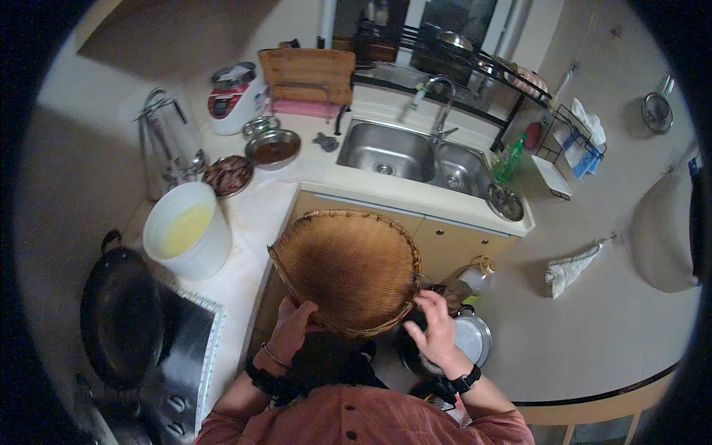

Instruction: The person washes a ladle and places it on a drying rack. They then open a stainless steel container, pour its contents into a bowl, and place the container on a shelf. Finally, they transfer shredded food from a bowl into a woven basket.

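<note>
A woven bamboo winnowing basket (pixel 350 267) with a bound rim is held out in front of me, above the floor and before the cabinet doors. It is scoop-shaped, with a pointed corner at its left, and nothing shows inside it. My left hand (pixel 290 328) grips the near left rim, thumb on the upper side and the other fingers hidden below. At the near right rim is my right hand (pixel 435 328), its thumb and fingers spread. Its fingertips are at the rim or just beside it; contact is hard to tell.
Left counter: white bucket (pixel 219 245) with yellowish contents, plate of dark reddish pieces (pixel 228 177), steel bowl of brown liquid (pixel 273 149), black wok (pixel 122 320) on the stove (pixel 186 334). Ahead is a double sink (pixel 386 147). A lidded pot (pixel 471 339) and plastic jug (pixel 477 278) stand low at right.
</note>
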